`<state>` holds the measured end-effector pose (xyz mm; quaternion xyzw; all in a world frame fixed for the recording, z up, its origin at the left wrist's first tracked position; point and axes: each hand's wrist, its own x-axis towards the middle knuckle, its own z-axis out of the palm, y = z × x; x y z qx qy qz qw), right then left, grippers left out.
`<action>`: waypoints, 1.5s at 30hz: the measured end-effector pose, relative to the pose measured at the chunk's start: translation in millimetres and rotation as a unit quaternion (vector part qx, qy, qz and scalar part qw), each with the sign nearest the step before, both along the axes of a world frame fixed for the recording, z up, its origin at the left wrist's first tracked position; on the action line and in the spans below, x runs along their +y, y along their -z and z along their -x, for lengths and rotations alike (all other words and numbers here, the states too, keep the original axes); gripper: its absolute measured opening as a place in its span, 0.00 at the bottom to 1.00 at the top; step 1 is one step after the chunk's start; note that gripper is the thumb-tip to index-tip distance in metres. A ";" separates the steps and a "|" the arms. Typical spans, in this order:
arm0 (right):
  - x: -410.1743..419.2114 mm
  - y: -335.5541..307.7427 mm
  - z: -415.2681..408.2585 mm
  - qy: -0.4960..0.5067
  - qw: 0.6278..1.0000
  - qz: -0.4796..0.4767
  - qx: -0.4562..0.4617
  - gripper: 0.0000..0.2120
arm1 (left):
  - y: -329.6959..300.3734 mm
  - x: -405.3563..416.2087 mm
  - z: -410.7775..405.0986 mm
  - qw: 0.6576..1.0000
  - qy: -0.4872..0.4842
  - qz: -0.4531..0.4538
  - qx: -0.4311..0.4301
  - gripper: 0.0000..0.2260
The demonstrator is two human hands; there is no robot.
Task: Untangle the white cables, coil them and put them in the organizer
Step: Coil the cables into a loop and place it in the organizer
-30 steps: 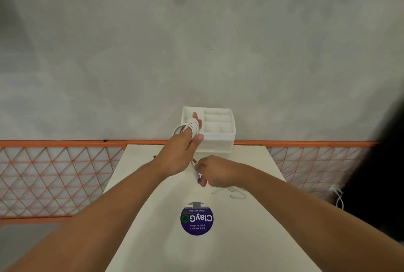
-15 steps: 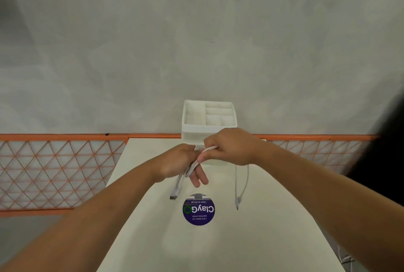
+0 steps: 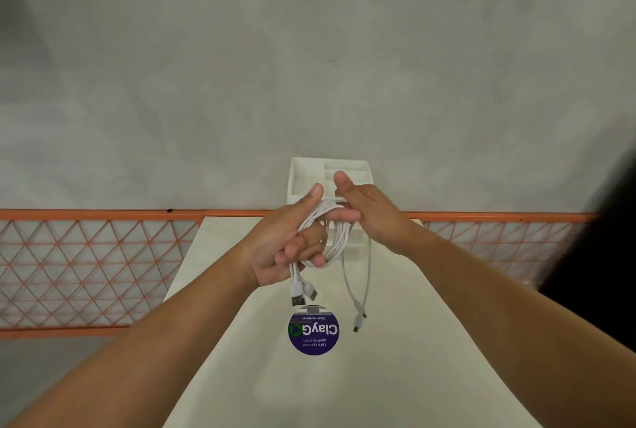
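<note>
White cables (image 3: 332, 235) bundled in loose multi-loop coil, held above tabletop (image 3: 344, 386) before organizer (image 3: 296, 180). Left hand (image 3: 285, 242) fingers curled through coil; right hand (image 3: 368, 211) fingers pinch coil top. Two USB plugs and two small plugs dangle. Versus 0.5 s ago: hands raised, coil fuller, dangling tails shorter.

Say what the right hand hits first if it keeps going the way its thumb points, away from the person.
Probably the white organizer: the right hand, gripping the white cables, has its thumb up over the compartments. Depth is unclear from one view; it may pass above the rim toward the grey wall.
</note>
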<state>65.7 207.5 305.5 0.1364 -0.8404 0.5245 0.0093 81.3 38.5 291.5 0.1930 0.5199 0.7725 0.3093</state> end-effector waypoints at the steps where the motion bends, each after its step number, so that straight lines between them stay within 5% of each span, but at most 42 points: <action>1: -2.2 0.7 -0.7 -0.001 0.999 0.029 -0.015 0.31 | -0.3 -0.4 0.9 1.000 0.001 -0.022 -0.010 0.28; 6: -19.7 17.2 -2.4 0.014 0.988 0.150 -0.023 0.22 | 2.7 -4.9 10.8 0.982 -0.009 -0.168 -0.082 0.29; 13: -40.5 49.5 -1.4 0.054 0.991 0.107 0.055 0.14 | 14.7 -1.9 15.4 0.969 -0.129 -0.187 -0.098 0.30; 21: -46.1 53.5 -3.2 0.006 0.997 -0.071 -0.014 0.14 | 19.2 5.6 18.9 0.948 -0.311 -0.063 -0.025 0.28; 25: -50.3 56.1 -3.2 -0.033 0.966 -0.255 -0.018 0.10 | 24.8 11.4 17.9 0.932 -0.355 0.045 0.052 0.26; 30: -49.0 56.0 -2.1 -0.069 0.932 -0.353 -0.042 0.13 | 32.0 16.6 21.1 0.921 -0.368 0.056 0.118 0.26; 33: -46.1 56.3 -4.0 -0.107 0.888 -0.448 -0.021 0.13 | 41.4 14.5 26.4 0.906 -0.372 0.136 0.151 0.28; 36: -41.0 44.6 -6.9 -0.134 0.828 -0.544 -0.007 0.14 | 47.9 15.8 26.1 0.901 -0.348 0.187 0.182 0.19; 42: -39.2 23.1 -18.4 -0.123 0.658 -0.730 0.137 0.12 | 58.2 14.3 31.3 0.841 -0.246 0.377 0.299 0.22; 45: -25.2 12.9 -18.1 -0.145 0.633 -0.717 0.255 0.11 | 48.2 11.8 25.4 0.891 -0.176 0.349 0.232 0.23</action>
